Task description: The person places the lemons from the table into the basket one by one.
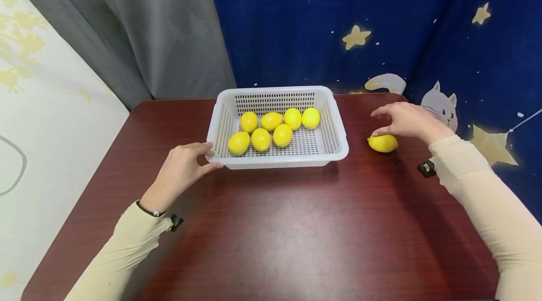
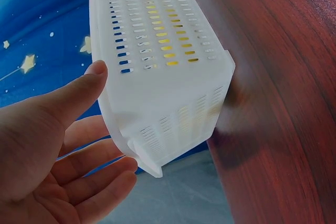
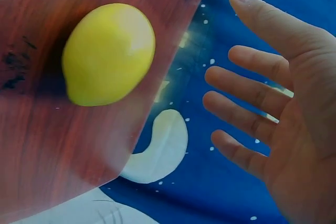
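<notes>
In the head view, a white plastic basket with slotted walls holds several yellow lemons. My left hand pinches its near left corner, thumb at the front rim and fingers along the left rim. The left wrist view has the thumb against the basket's rim, with the other fingers bent beside the corner. One more lemon lies on the table, right of the basket. Just over that lemon is my right hand, holding nothing. In the right wrist view its fingers are spread and apart from the lemon.
The dark red wooden table has its far edge right behind the basket. A blue star-patterned curtain and a grey curtain hang behind it. Dark marks show on the table near the single lemon.
</notes>
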`<action>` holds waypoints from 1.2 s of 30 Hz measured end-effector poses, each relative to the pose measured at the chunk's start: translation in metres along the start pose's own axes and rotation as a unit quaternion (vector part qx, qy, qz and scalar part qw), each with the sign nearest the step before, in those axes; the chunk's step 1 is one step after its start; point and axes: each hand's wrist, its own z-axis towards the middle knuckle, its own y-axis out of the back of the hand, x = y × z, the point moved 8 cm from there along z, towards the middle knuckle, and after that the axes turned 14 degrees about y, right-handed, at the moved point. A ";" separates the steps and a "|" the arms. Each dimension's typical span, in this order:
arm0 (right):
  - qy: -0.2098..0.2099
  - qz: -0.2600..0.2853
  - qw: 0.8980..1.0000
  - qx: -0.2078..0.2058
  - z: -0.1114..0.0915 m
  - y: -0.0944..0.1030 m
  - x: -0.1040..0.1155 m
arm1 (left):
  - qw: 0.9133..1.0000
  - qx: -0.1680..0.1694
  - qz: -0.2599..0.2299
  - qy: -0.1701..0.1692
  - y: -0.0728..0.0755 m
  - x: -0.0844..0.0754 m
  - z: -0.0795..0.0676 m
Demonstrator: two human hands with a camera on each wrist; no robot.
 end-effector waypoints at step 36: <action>-0.170 0.024 0.985 0.009 -0.026 -0.048 -0.027 | 1.000 -0.014 -0.002 -0.010 0.003 -0.004 -0.001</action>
